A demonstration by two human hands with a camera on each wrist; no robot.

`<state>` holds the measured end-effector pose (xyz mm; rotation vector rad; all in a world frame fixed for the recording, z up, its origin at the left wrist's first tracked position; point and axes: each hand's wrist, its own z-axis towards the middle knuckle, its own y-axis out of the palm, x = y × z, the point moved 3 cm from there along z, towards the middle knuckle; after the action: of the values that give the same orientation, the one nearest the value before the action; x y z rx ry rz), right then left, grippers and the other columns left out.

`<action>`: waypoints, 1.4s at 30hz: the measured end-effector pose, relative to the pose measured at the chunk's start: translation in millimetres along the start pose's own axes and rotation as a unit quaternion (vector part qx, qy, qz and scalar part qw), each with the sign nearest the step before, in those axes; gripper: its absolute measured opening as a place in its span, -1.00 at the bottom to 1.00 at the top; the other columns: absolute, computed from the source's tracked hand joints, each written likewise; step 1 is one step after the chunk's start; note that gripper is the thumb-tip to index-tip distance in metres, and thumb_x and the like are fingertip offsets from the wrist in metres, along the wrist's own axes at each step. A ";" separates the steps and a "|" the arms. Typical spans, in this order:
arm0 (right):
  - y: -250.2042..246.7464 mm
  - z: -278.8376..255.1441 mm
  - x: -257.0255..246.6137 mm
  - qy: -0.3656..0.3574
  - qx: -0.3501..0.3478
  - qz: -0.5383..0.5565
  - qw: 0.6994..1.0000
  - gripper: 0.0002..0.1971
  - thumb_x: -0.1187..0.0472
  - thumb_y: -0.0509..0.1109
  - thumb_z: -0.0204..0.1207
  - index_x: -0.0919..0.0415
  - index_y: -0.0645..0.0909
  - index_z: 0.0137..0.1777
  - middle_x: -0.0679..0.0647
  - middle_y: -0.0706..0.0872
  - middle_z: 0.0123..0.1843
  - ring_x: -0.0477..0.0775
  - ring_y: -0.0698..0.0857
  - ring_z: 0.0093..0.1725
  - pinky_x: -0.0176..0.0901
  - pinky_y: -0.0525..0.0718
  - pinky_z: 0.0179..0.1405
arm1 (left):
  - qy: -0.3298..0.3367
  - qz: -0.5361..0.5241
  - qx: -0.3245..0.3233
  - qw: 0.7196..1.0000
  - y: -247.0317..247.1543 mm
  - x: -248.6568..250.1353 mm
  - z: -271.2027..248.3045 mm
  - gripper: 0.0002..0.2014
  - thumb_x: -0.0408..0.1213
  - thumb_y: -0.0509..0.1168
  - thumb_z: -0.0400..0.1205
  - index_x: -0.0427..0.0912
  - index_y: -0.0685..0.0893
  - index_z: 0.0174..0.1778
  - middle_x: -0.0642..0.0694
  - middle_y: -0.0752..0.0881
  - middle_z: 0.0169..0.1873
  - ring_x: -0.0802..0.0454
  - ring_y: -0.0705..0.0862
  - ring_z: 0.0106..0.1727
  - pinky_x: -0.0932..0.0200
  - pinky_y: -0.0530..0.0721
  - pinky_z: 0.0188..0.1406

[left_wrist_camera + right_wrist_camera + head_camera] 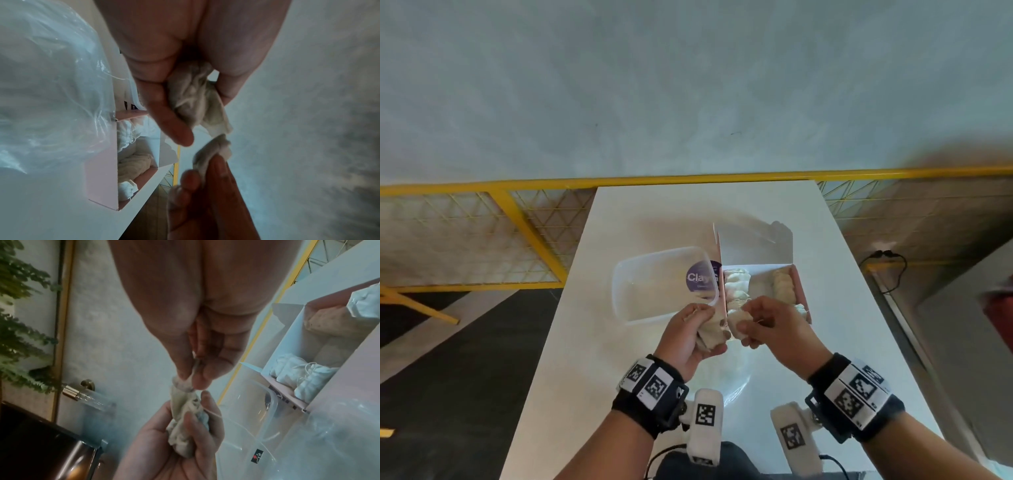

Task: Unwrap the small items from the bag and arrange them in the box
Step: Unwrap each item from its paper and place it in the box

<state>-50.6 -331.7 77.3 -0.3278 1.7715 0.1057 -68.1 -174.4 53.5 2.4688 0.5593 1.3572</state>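
Pink box (800,291), off-white pouches (736,287), purple-labelled clear tub (654,291), white table (654,212), yellow railing (517,186).

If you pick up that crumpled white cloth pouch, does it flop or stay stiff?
Probably floppy: the crumpled white cloth pouch bunches into folds inside the left hand. It seems light, since the right hand lifts its top with just a fingertip pinch. It is unlikely to roll, being soft and lumpy.
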 end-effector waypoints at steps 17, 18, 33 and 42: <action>-19.9 -0.3 -12.6 -0.031 0.021 0.066 0.997 -0.73 0.45 0.51 0.38 0.23 0.63 0.04 0.10 0.64 -0.39 0.00 0.62 -0.43 -0.26 0.61 -0.37 | 0.107 0.136 -0.086 0.981 25.4 4.9 -7.4 -0.65 -0.18 0.47 0.40 -0.27 0.67 0.03 -0.25 0.71 -0.28 0.01 0.56 -0.50 0.21 0.57 -0.60; -18.6 -1.2 -12.9 -0.036 0.021 0.068 0.997 -0.75 0.47 0.50 0.38 0.23 0.64 0.01 0.10 0.63 -0.42 -0.02 0.60 -0.46 -0.28 0.59 -0.40 | 0.105 0.132 -0.084 0.982 24.1 4.3 -7.2 -0.68 -0.17 0.46 0.40 -0.25 0.66 -0.01 -0.22 0.70 -0.31 0.01 0.56 -0.51 0.21 0.56 -0.61; -0.7 -16.4 -23.9 -0.319 0.089 -0.235 0.914 -0.89 0.32 0.48 0.40 0.29 0.73 -0.09 -0.04 0.67 -0.25 -0.20 0.67 -0.27 -0.55 0.64 -0.22 | 0.033 0.056 -0.084 0.994 8.7 7.3 -7.3 -0.61 -0.04 0.34 0.51 -0.34 0.63 0.01 -0.33 0.60 -0.25 0.08 0.47 -0.66 0.32 0.45 -0.74; 4.7 -14.8 -17.4 -0.340 0.024 -0.317 0.885 -0.84 0.19 0.33 0.52 0.20 0.72 -0.17 0.07 0.66 -0.20 -0.15 0.59 -0.23 -0.58 0.50 -0.17 | 0.037 0.096 -0.044 0.994 2.2 10.9 -0.7 -0.85 -0.28 0.41 0.56 -0.30 0.65 -0.07 -0.11 0.61 -0.49 0.08 0.42 -0.67 0.35 0.35 -0.72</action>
<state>-62.6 -328.0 97.0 -0.7216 0.9053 -0.2681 -62.9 -171.3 62.9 2.4616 0.2768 1.5139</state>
